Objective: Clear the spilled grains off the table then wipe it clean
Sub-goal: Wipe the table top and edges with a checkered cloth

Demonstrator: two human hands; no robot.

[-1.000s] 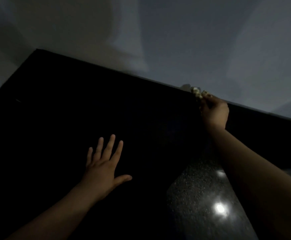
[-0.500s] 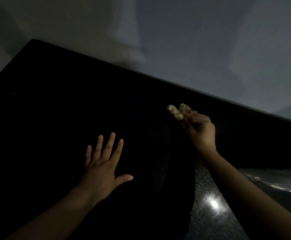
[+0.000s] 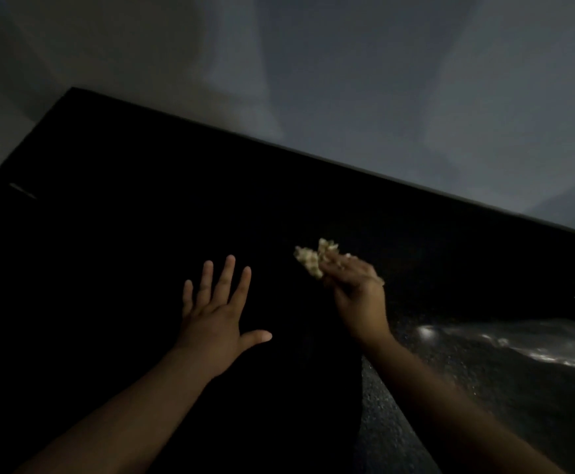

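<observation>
A person's left hand (image 3: 212,314) lies flat on a black table (image 3: 108,234), palm down, its four fingers straight and spread toward the far edge and the thumb stuck out to the right. It holds nothing. The right hand (image 3: 356,292), just to its right and apart from it, is cupped with the fingers curled in and grasps a clump of grains (image 3: 313,257) at the fingertips. The grains are pale beige, lumpy and motion-blurred, the brightest thing in a very dim room. They sit over the middle of the table and jut past the fingertips, up and to the left, away from the person. The blur leaves the clump's long axis unclear, and whether it touches the tabletop cannot be told. Both bare forearms reach in from the lower edge. At the right a patch of tabletop shows speckled under a glare, near a glossy pale sheet (image 3: 536,343). A grey wall (image 3: 382,80) rises behind the table's far edge.
</observation>
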